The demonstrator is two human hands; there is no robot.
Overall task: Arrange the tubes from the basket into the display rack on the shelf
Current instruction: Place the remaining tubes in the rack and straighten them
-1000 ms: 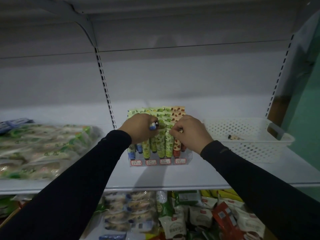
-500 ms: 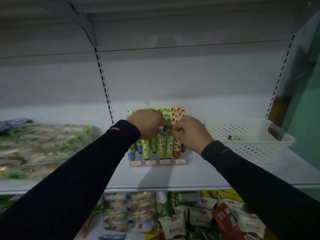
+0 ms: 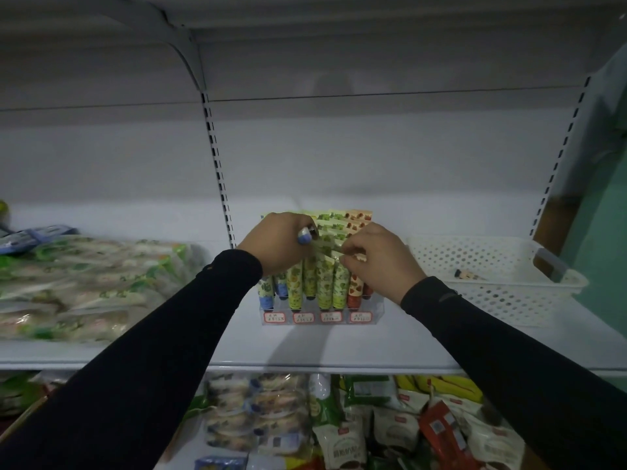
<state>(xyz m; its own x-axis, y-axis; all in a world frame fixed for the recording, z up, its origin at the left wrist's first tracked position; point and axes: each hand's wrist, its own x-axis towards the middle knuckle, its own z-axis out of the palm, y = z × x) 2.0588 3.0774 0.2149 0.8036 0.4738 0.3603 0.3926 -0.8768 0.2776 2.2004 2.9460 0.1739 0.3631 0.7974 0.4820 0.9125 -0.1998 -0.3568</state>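
The tubes (image 3: pixel 324 283) stand upright, caps down, in tight rows in a clear display rack (image 3: pixel 319 317) that sits on the shelf (image 3: pixel 390 344) near the middle of its front edge, four red-bordered price labels along the rack's front. Blue-capped tubes fill the left end, green-patterned ones the middle, red-brown ones the right. The left hand (image 3: pixel 281 240) has its fingers curled around a blue-capped tube (image 3: pixel 305 236), cap end sticking out of the grip, above the rack's left rows. The right hand (image 3: pixel 376 257) pinches the top edge of a green tube in the middle rows with thumb and fingertips. Both arms wear long black sleeves.

Toward the shelf's right end stands a white perforated basket (image 3: pixel 502 300), apart from the rack, with one small item (image 3: pixel 466 274) lying inside; it is too small to say what. On the left part of the shelf lie stacked clear-wrapped packets (image 3: pixel 84 283) with green print.

The shelf is a pale metal board, backed by a plain grey-white panel with slotted uprights and another shelf overhead. Below, a lower shelf holds mixed snack packets (image 3: pixel 356 429). A teal wall (image 3: pixel 607 232) shows at far right, and the light is dim.
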